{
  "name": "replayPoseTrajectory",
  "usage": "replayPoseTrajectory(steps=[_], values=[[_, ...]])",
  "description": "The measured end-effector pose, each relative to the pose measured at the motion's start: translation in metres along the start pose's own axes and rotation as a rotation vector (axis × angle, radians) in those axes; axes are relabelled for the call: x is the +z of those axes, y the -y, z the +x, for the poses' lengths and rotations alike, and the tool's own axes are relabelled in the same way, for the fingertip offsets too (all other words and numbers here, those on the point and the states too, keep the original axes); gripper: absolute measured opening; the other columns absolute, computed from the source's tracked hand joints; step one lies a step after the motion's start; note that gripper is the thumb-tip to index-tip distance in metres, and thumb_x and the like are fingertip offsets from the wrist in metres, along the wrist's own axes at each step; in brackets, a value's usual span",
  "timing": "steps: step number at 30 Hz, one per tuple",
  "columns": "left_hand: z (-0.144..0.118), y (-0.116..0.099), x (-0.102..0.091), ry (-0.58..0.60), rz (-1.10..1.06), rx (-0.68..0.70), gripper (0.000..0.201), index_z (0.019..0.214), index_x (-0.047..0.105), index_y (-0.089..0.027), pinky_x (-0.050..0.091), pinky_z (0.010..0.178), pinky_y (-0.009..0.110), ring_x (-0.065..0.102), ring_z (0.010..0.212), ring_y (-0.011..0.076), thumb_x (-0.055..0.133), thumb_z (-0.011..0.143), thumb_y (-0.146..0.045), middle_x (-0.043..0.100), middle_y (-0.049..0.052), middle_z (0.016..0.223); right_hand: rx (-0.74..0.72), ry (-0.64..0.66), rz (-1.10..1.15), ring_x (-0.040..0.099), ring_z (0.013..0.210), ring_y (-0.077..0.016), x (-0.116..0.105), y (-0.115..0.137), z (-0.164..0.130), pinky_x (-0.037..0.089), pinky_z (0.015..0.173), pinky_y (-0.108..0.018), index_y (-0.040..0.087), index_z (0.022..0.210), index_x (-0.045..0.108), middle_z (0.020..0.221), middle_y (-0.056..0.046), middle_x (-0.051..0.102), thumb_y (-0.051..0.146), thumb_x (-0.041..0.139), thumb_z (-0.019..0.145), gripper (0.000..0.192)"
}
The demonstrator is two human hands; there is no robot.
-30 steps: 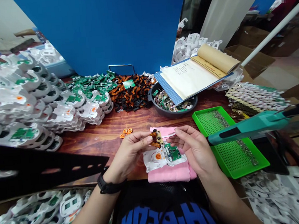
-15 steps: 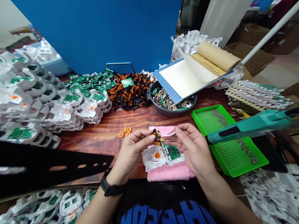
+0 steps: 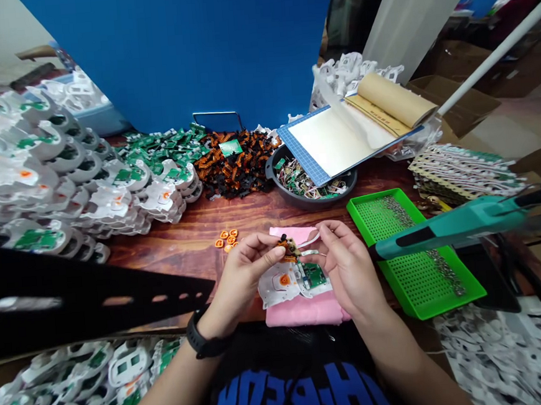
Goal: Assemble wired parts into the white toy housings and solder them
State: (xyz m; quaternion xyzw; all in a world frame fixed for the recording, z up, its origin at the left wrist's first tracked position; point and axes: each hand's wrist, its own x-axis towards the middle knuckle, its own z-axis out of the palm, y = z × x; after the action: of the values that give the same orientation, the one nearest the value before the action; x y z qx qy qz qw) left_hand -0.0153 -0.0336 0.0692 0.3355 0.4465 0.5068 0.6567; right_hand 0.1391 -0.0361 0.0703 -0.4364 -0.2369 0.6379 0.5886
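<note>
Between its thumb and fingers, my left hand [image 3: 255, 261] pinches a small circuit board [image 3: 290, 249] with orange and black parts. White wires [image 3: 310, 242] run from that board to my right hand [image 3: 343, 262], whose thumb and forefinger are closed on them. Below both hands lies an opened white plastic housing [image 3: 277, 287] with an orange button in its left half. A green circuit board [image 3: 314, 275] sits in the right half, partly covered by my right fingers. The housing rests on a folded pink cloth [image 3: 302, 312].
Several orange buttons [image 3: 225, 238] lie left of the cloth. A green tray [image 3: 412, 307] of screws stands at right, under a teal electric screwdriver [image 3: 450, 227]. Behind are a dark bowl [image 3: 317, 202] of wired boards and a clipboard [image 3: 326, 139]. Stacked white housings [image 3: 83, 198] crowd the left.
My left hand and the small board have shifted slightly right. The white wires now bow upward between the board and my right hand, which still grips them.
</note>
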Motion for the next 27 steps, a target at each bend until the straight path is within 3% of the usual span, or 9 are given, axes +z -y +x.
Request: replayPoseTrajectory(steps=[5, 8, 17, 27], values=[[-0.001, 0.0, -0.003, -0.06, -0.033, -0.012, 0.028, 0.075, 0.068, -0.015, 0.047, 0.063, 0.02, 0.061, 0.064, 0.0099, 0.087, 0.059, -0.029, 0.069, 0.0, 0.072, -0.084, 0.076, -0.116, 0.065, 0.084, -0.0112, -0.002, -0.002, -0.005, 0.055, 0.077, -0.023, 0.024, 0.101, 0.063, 0.09, 0.0, 0.068, 0.033, 0.076, 0.074, 0.031], [-0.002, -0.001, -0.002, -0.077, -0.038, -0.007, 0.028, 0.075, 0.068, -0.016, 0.047, 0.063, 0.019, 0.06, 0.064, 0.0094, 0.087, 0.058, -0.028, 0.068, -0.001, 0.072, -0.102, 0.128, -0.208, 0.066, 0.085, -0.012, -0.002, -0.003, -0.006, 0.053, 0.08, -0.024, 0.022, 0.098, 0.065, 0.091, -0.001, 0.07, 0.029, 0.078, 0.071, 0.031], [-0.004, -0.003, 0.001, -0.025, -0.083, 0.003, 0.026, 0.073, 0.067, -0.015, 0.047, 0.061, 0.019, 0.06, 0.061, 0.0088, 0.087, 0.058, -0.024, 0.068, -0.001, 0.07, -0.035, 0.053, -0.136, 0.062, 0.065, -0.0088, 0.001, -0.004, 0.0, 0.046, 0.056, -0.018, 0.019, 0.088, 0.065, 0.076, 0.001, 0.068, 0.029, 0.077, 0.071, 0.023], [-0.005, -0.002, 0.005, -0.041, -0.04, -0.006, 0.026, 0.073, 0.068, -0.015, 0.047, 0.062, 0.02, 0.06, 0.062, 0.0097, 0.086, 0.059, -0.026, 0.068, -0.001, 0.069, 0.062, 0.026, -0.067, 0.06, 0.057, -0.0082, 0.001, -0.004, 0.004, 0.041, 0.05, -0.018, 0.017, 0.078, 0.063, 0.071, 0.001, 0.067, 0.031, 0.078, 0.07, 0.022]])
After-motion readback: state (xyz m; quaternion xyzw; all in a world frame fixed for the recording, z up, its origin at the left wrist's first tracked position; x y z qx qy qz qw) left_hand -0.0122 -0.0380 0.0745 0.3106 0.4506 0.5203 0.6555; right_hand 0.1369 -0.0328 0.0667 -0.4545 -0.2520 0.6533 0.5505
